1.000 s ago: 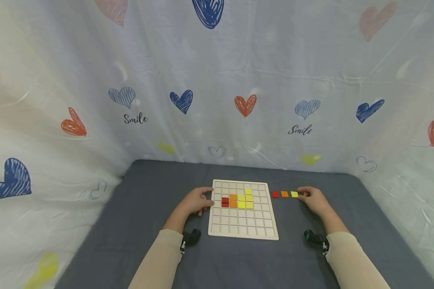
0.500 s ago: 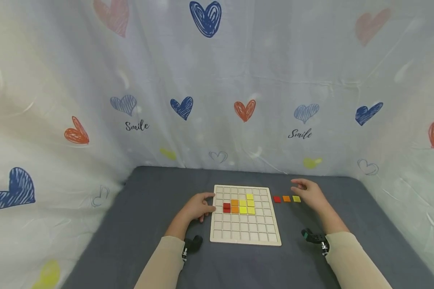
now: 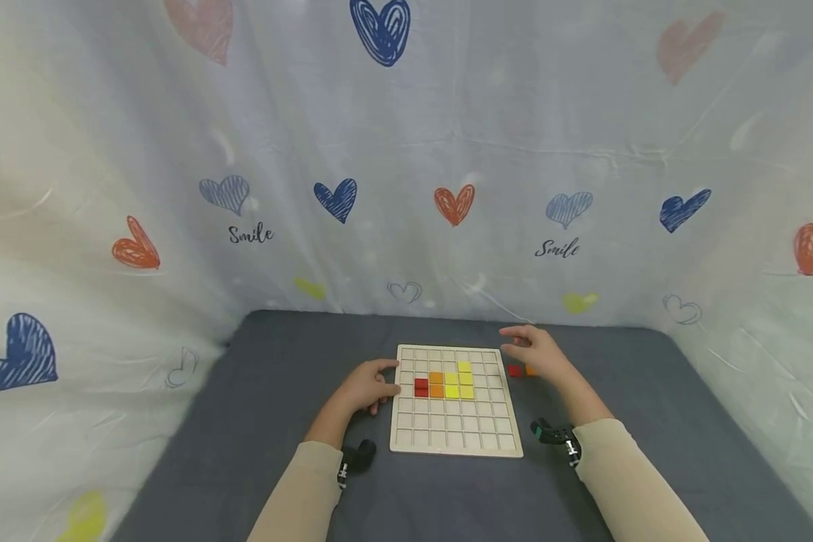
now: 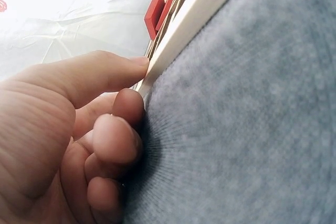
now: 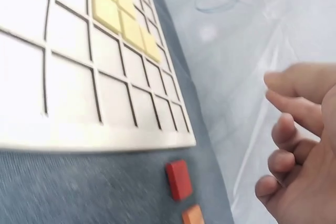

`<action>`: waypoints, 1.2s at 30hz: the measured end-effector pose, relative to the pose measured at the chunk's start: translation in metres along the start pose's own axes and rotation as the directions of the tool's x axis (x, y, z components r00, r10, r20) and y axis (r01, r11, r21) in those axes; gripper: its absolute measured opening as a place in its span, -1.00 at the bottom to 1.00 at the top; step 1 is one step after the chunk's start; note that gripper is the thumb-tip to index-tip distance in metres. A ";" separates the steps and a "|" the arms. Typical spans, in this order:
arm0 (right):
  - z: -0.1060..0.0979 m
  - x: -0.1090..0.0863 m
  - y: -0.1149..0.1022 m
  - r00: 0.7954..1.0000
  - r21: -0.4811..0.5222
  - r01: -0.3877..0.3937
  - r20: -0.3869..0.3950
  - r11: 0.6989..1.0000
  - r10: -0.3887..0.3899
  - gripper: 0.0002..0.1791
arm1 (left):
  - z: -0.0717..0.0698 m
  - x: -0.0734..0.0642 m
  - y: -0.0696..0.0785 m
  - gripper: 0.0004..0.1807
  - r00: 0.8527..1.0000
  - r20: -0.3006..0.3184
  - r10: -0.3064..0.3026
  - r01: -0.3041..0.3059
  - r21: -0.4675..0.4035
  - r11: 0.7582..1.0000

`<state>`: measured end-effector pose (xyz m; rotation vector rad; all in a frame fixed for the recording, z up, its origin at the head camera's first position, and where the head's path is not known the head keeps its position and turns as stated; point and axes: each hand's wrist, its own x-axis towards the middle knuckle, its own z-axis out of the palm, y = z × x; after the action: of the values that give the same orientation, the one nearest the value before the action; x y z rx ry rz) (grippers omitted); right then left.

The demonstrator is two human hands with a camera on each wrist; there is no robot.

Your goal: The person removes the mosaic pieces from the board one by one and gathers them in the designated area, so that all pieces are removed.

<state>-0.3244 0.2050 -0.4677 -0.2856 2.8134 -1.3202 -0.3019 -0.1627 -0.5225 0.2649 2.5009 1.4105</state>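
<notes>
The right hand (image 3: 535,352), fingers parted and empty, has swung frame-left, seemingly leaving the loose red tile (image 3: 515,371) untouched; the left hand (image 3: 364,385), thumb and forefinger spread, touches the board (image 3: 454,439).

The left hand (image 3: 364,386) touches a gridded board (image 3: 447,442); the right hand (image 3: 540,354) hovers near red (image 3: 515,371) and orange tiles (image 3: 531,371).
</notes>
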 end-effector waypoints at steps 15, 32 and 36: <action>0.047 0.012 -0.005 0.975 -0.112 0.058 0.220 0.992 -0.032 -0.60 | -0.001 0.003 -0.004 -0.31 1.000 0.000 0.020 -0.020 0.019 1.000; 0.066 0.009 -0.009 0.995 -0.121 0.004 0.099 0.993 0.008 -0.70 | -0.002 0.002 -0.003 -0.32 1.000 0.007 0.015 -0.015 0.004 1.000; 0.067 0.009 -0.010 0.997 -0.118 0.010 0.083 0.993 0.000 -0.72 | 0.000 0.002 -0.002 -0.31 1.000 0.003 0.012 -0.012 0.003 1.000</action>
<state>-0.3256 0.1461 -0.5022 -0.3424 2.8272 -1.1161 -0.3043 -0.1632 -0.5239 0.2831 2.5040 1.4099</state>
